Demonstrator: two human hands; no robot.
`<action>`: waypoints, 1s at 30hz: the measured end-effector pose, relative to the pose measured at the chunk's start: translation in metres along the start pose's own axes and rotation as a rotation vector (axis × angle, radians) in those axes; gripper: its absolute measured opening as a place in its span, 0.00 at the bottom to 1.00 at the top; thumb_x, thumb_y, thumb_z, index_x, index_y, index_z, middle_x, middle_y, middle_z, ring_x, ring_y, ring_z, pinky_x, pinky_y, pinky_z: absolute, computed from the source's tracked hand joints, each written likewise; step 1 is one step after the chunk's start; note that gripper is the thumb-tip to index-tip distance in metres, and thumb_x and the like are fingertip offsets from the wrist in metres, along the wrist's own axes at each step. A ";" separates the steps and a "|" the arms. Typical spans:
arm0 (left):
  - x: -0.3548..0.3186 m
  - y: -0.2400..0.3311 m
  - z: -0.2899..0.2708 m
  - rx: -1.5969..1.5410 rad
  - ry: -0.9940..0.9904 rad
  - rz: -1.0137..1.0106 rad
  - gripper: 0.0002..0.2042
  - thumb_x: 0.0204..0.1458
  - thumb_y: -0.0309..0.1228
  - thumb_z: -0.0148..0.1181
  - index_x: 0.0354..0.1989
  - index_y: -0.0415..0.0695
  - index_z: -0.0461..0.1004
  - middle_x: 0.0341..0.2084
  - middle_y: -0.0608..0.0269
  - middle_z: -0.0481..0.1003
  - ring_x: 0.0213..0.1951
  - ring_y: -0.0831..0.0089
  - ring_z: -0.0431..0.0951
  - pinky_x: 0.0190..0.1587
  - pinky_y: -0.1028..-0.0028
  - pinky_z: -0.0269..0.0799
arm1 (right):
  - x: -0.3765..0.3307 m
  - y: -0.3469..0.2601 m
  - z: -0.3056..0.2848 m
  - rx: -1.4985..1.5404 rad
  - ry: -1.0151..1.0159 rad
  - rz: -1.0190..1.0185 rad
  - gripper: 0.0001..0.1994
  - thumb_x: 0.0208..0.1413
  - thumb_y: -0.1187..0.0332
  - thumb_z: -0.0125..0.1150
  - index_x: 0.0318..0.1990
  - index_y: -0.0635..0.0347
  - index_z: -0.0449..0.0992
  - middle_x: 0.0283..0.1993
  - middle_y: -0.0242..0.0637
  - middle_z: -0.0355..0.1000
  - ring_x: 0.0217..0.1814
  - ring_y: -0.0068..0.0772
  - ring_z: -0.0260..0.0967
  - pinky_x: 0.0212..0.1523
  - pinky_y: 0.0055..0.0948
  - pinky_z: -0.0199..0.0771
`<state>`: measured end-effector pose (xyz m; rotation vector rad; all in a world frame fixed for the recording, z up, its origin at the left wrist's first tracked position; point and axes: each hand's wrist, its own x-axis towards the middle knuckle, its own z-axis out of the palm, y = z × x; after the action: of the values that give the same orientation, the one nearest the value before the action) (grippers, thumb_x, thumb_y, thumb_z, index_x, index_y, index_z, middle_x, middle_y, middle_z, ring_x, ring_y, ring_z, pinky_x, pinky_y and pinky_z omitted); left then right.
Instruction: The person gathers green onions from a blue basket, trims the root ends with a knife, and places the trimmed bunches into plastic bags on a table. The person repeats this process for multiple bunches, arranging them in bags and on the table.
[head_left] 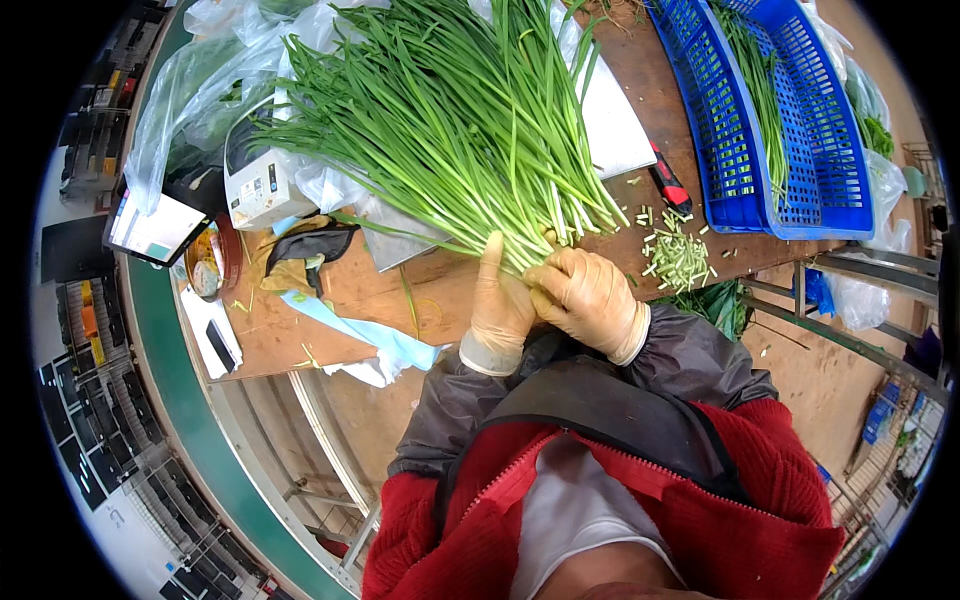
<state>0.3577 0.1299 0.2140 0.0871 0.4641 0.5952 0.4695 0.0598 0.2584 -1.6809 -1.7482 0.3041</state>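
We see both gloved hands meeting at the pale root ends of a large fan of green chives (450, 120), which lies across the middle of the wooden bench (350, 290) with its tips spread toward the far edge. The left hand (500, 310) stands upright against the near end of the bundle, fingers extended and only loosely curled, steadying the stalks from the left. The right hand (590, 300) is closed around the gathered root ends, gripping them just beside the left hand.

Near the right edge of the bench we find a small heap of trimmed stem pieces (675, 258), and a red-handled cutter (670, 185) lies just beyond it. We judge from these offcuts that some trimming is already done. A blue slatted crate (800, 170) at the far right corner holds only a thin line of chives (765, 100), so we judge that little has been moved there and that most of the work remains, the main bundle being large and untransferred.

At the left edge rest a white boxy device (260, 185), a tablet (155, 230), crumpled clear plastic bags (200, 90) and a pale blue cloth (350, 335).
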 end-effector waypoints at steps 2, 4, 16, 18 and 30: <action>0.001 0.002 -0.003 -0.036 -0.016 -0.060 0.26 0.57 0.47 0.49 0.58 0.43 0.58 0.52 0.55 0.66 0.54 0.62 0.65 0.58 0.62 0.61 | 0.003 -0.006 -0.003 -0.045 0.027 0.083 0.10 0.43 0.67 0.63 0.34 0.55 0.73 0.29 0.34 0.65 0.31 0.39 0.68 0.30 0.35 0.68; 0.001 0.000 -0.005 0.034 0.028 -0.014 0.26 0.57 0.47 0.49 0.58 0.42 0.59 0.52 0.55 0.66 0.53 0.62 0.66 0.58 0.62 0.61 | 0.007 -0.009 0.000 -0.073 0.049 0.133 0.09 0.43 0.66 0.63 0.33 0.55 0.73 0.28 0.35 0.64 0.30 0.39 0.68 0.29 0.35 0.68; 0.002 -0.003 -0.002 0.062 0.029 0.045 0.27 0.58 0.48 0.45 0.54 0.37 0.61 0.47 0.53 0.69 0.50 0.63 0.69 0.56 0.64 0.63 | 0.003 -0.014 -0.009 0.034 -0.070 0.104 0.07 0.48 0.65 0.60 0.35 0.55 0.75 0.25 0.37 0.66 0.27 0.39 0.69 0.26 0.35 0.69; 0.005 -0.003 -0.005 -0.006 0.008 0.033 0.25 0.59 0.47 0.43 0.54 0.37 0.62 0.47 0.53 0.69 0.50 0.63 0.69 0.55 0.65 0.64 | 0.007 -0.009 0.000 -0.031 -0.032 0.118 0.09 0.48 0.65 0.59 0.37 0.55 0.75 0.26 0.38 0.67 0.28 0.39 0.70 0.27 0.35 0.70; 0.004 0.000 -0.018 -0.192 0.073 -0.084 0.30 0.58 0.50 0.42 0.57 0.34 0.59 0.54 0.51 0.65 0.55 0.61 0.65 0.61 0.65 0.56 | 0.023 -0.002 0.022 -0.115 -0.080 0.272 0.08 0.50 0.60 0.57 0.31 0.53 0.74 0.27 0.36 0.69 0.28 0.39 0.71 0.27 0.36 0.69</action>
<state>0.3529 0.1309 0.1962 -0.1363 0.4767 0.5591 0.4559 0.0877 0.2504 -2.0189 -1.6188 0.4044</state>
